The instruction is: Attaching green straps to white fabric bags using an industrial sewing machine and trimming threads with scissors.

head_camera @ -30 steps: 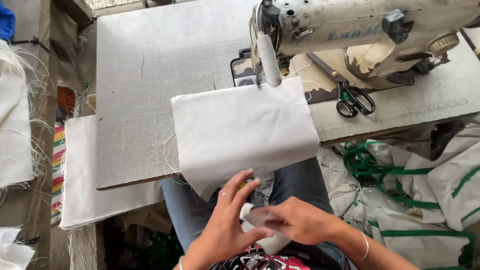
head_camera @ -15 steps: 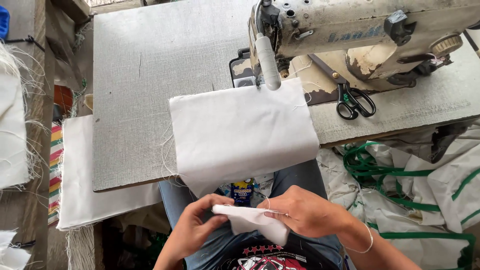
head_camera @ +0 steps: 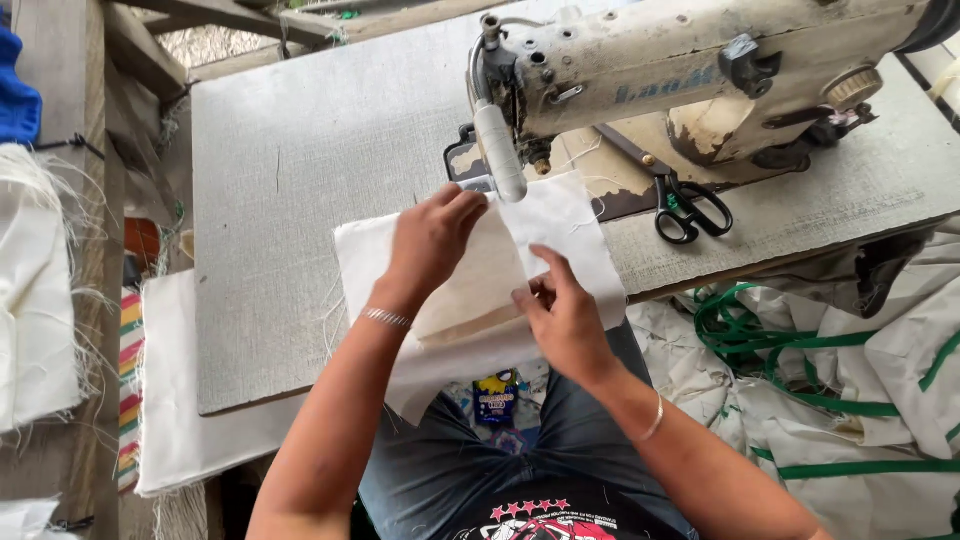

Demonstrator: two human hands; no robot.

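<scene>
A white cloth panel (head_camera: 580, 240) lies on the grey sewing table (head_camera: 300, 190), hanging over its front edge. On it rests a smaller cream folded piece (head_camera: 480, 295). My left hand (head_camera: 435, 235) presses the far end of that piece, close to the presser foot of the worn cream sewing machine (head_camera: 690, 70). My right hand (head_camera: 565, 320) pinches the near edge of the same piece with fingers and thumb. Both wrists wear thin bangles.
Black-handled scissors (head_camera: 690, 210) lie on the machine bed to the right. White sacks with green straps (head_camera: 850, 370) are heaped at the right. A white cloth stack (head_camera: 180, 400) sits lower left, and frayed white fabric (head_camera: 35, 290) at the far left.
Both hands rose from my lap to the table, bringing the small folded piece up and laying it on the white panel near the needle.
</scene>
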